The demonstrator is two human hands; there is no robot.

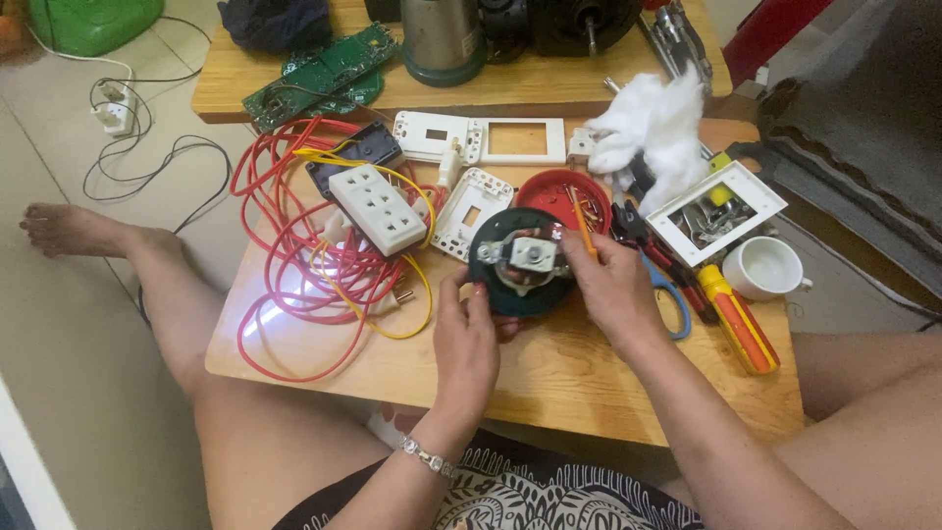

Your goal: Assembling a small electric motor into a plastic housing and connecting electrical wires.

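Note:
My left hand (467, 334) grips the near edge of a round dark green part (520, 263) with a small metal and white fitting on top, held just above the low wooden table (569, 378). My right hand (613, 285) rests against the part's right side and holds a thin orange-handled screwdriver (582, 224), its tip pointing down toward the fitting. A silver bracelet sits on my left wrist.
Red and yellow wires (294, 265) coil at the left beside a white multi-socket block (378, 208). White switch plates (481, 140), a red lid (559, 194), white cotton (653, 132), a tray of parts (716, 211), a white cup (763, 267), pliers, scissors and an orange screwdriver (738, 319) lie around. Circuit boards (319, 77) sit on a second table.

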